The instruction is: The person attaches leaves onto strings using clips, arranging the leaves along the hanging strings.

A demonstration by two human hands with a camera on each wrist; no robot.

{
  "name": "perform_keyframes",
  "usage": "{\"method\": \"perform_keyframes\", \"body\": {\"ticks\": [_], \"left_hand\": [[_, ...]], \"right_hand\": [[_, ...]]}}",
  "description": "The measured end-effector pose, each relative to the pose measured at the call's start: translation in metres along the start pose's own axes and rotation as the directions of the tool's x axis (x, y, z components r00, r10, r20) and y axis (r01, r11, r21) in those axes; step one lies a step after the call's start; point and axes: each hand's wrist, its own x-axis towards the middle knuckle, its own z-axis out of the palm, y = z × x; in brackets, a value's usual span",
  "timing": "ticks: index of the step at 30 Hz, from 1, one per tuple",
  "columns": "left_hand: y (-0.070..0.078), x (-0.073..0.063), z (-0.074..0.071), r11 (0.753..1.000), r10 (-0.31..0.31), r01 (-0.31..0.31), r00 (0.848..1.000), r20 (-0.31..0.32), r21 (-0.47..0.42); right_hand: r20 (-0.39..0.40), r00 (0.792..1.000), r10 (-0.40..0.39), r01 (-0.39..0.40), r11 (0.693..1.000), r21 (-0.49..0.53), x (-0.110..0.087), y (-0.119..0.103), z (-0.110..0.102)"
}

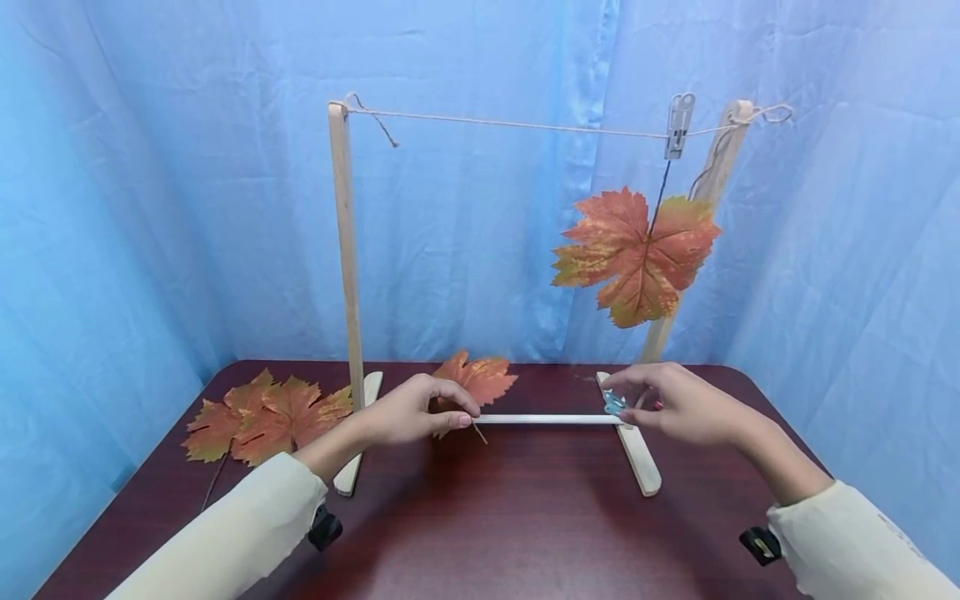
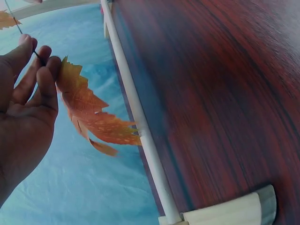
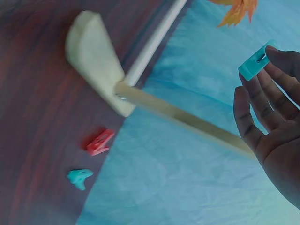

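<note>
My left hand (image 1: 420, 410) pinches the thin stem of an orange artificial maple leaf (image 1: 480, 379) between thumb and fingers, above the table. In the left wrist view that leaf (image 2: 93, 115) hangs below the fingertips, its blade seen partly edge-on. A teal clothespin (image 3: 254, 62) is pinched between the thumb and fingertips of my right hand (image 1: 678, 404), near the right end of the white crossbar. A similar leaf (image 1: 641, 258) hangs by its stem from a grey clothespin (image 1: 679, 125) clipped on the string (image 1: 495, 122).
The string spans two wooden posts (image 1: 345, 250), joined low down by the white crossbar (image 1: 547, 419). More maple leaves (image 1: 288, 417) lie at the table's left. In the right wrist view, a red clothespin (image 3: 100, 142) and another teal clothespin (image 3: 79, 178) lie beyond the right foot.
</note>
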Motion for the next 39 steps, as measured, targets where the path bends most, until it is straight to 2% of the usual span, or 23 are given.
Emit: {"method": "perform_keyframes", "body": {"ticks": [4,8,12,16,19,25,29,36,39], "left_hand": [[0.003,0.003,-0.001,0.999,-0.036,0.035,0.998,-0.045,-0.034],[0.006,0.007,-0.001,0.998,-0.052,0.050,0.995,-0.081,-0.032],[0.011,0.013,-0.003,0.999,-0.037,0.034,0.994,-0.107,-0.030],[0.018,0.017,-0.008,0.998,-0.011,0.002,0.991,-0.134,-0.068],[0.022,0.020,-0.012,0.996,0.010,-0.025,0.986,-0.169,-0.090],[0.031,0.029,-0.016,0.993,0.045,-0.073,0.960,-0.277,-0.091],[0.038,0.036,-0.017,0.991,0.065,-0.100,0.939,-0.339,-0.087],[0.053,0.049,-0.021,0.978,0.099,-0.161,0.916,-0.390,-0.130],[0.061,0.055,-0.024,0.975,0.118,-0.185,0.902,-0.414,-0.125]], "right_hand": [[-0.017,0.998,-0.054,0.054,0.998,0.011,0.007,-0.010,-0.006],[-0.028,0.997,-0.068,0.068,0.997,0.027,0.014,-0.019,-0.012],[-0.067,0.993,-0.092,0.094,0.995,0.023,0.018,-0.026,-0.021],[-0.125,0.982,-0.143,0.143,0.990,-0.009,0.020,-0.032,-0.031],[-0.144,0.980,-0.138,0.137,0.990,-0.021,0.023,-0.039,-0.040],[-0.160,0.980,-0.115,0.108,0.993,-0.047,0.029,-0.054,-0.057],[-0.183,0.972,-0.148,0.142,0.989,-0.045,0.032,-0.064,-0.067],[-0.230,0.943,-0.243,0.243,0.970,-0.028,0.039,-0.083,-0.084],[-0.227,0.942,-0.248,0.248,0.968,-0.031,0.041,-0.091,-0.093]]}}
